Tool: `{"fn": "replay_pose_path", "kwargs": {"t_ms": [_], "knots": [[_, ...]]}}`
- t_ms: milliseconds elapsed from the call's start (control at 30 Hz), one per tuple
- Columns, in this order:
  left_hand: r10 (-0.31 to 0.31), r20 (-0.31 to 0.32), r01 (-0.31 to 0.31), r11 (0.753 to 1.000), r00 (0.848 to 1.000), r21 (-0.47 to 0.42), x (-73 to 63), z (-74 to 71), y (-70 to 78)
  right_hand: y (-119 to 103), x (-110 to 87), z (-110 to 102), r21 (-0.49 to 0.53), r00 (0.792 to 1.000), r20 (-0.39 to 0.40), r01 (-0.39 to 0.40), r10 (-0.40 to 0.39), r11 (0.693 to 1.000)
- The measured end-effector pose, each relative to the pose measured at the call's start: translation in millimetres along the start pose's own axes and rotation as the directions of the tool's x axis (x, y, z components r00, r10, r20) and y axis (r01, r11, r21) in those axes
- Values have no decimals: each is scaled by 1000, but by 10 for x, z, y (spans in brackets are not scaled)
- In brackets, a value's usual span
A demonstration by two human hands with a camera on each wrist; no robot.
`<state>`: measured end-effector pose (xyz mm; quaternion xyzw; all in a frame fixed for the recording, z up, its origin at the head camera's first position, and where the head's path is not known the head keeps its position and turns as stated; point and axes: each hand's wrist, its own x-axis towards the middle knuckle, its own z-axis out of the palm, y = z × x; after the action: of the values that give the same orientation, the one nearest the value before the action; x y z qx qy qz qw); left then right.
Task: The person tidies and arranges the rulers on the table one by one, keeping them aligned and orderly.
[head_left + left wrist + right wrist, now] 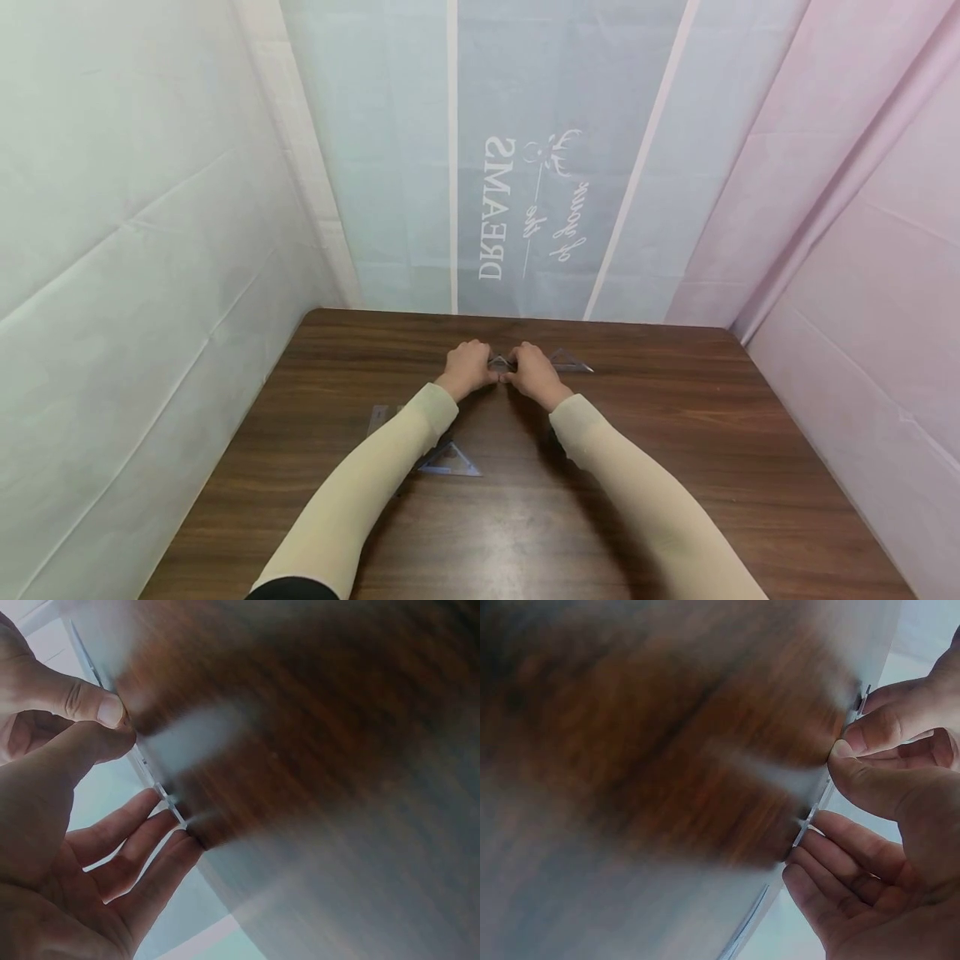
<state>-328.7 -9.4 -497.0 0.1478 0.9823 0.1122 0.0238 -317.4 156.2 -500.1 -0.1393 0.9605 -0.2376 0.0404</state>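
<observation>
Both hands meet near the far middle of the table and hold a flat clear plastic piece (500,362) between them. Fingers hide most of it, so its exact kind cannot be told. My left hand (468,368) grips its left side, and my right hand (535,372) its right side. In the left wrist view the piece shows edge-on as a thin clear strip (171,804), low over the wood, with the thumbs meeting at its near side. Fingertips touch the strip (804,826) in the right wrist view too. A clear set square (572,364) lies just right of the right hand.
A bluish set square (452,463) lies beside the left forearm, which partly covers it. Past that forearm lies a clear ruler (377,418), also partly hidden. The brown wooden table (675,467) is bounded by pale cloth walls (135,250) and a printed curtain (405,167).
</observation>
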Motion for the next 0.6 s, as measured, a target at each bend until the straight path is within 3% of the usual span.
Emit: {"fn": "replay_pose_path", "kwargs": {"t_ms": [600], "knots": [[29, -19, -31, 995, 999, -99, -137, 11, 1, 3, -32, -7, -7, 1000, 9, -10, 10, 1000]]}}
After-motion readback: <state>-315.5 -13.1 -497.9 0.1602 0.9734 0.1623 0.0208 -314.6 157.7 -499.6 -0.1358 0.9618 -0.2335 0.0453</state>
